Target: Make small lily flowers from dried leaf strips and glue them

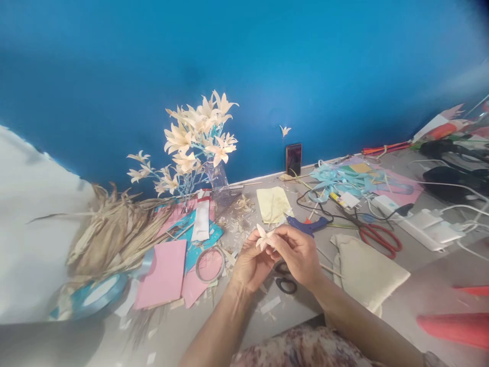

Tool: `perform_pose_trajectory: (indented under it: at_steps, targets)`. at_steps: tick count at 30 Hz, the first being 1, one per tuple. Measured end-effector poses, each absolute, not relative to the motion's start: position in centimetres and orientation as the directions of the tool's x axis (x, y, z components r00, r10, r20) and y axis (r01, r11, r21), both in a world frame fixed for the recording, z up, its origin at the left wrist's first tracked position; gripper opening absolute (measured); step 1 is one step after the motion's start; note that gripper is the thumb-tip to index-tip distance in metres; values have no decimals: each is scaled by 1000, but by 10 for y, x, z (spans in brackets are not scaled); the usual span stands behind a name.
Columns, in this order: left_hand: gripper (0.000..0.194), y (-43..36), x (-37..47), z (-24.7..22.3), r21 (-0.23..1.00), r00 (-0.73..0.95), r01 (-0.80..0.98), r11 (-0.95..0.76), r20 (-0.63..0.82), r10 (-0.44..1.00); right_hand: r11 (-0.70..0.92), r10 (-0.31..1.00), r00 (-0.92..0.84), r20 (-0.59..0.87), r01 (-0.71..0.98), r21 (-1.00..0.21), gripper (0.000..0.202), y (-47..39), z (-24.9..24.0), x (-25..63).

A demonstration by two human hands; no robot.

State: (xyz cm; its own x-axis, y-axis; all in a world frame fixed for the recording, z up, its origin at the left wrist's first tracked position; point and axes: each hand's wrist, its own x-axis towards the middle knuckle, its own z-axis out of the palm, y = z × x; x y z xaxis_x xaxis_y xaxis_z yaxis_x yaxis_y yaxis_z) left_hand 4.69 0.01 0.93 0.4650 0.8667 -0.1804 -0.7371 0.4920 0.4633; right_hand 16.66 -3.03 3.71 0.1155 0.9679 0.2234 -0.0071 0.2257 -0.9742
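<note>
A small cream artificial flower (pixel 263 238) with pointed petals is held between both hands above the table. My left hand (pixel 249 262) is closed, its thumb and fingers pinching the flower from the left. From the right, my right hand (pixel 300 255) also pinches it, thumb and fingertips at the petals. Just behind the hands lies a blue glue gun (pixel 307 226). Below them is a pair of black-handled scissors (pixel 286 285), partly covered by my right hand. A bunch of similar cream flowers (pixel 202 127) stands in a clear vase (pixel 217 178) at the back.
Dried husks (pixel 110 239), pink paper (pixel 162 272), a tape roll (pixel 210 265) and a blue ribbon spool (pixel 101 295) lie left. To the right are a folded cloth (pixel 369 270), red-handled scissors (pixel 380 239), a power strip (pixel 412 224) and cables. A phone (pixel 294 159) leans against the blue wall.
</note>
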Motion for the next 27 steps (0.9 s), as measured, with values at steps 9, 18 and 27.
perform_pose_trajectory:
  at_steps: [9,18,27]
  targets:
    - [25,5,41,6,563,488,-665,490,-169,856,252,964,96,249,-22,-967,17,-28,34,171]
    - [21,10,34,10,726,530,-548,416,-83,844,219,974,70,215,-51,-974,16,-27,41,176]
    - [21,12,36,9,826,466,-476,303,-56,883,185,983,-16,185,4,-983,25,-22,42,187]
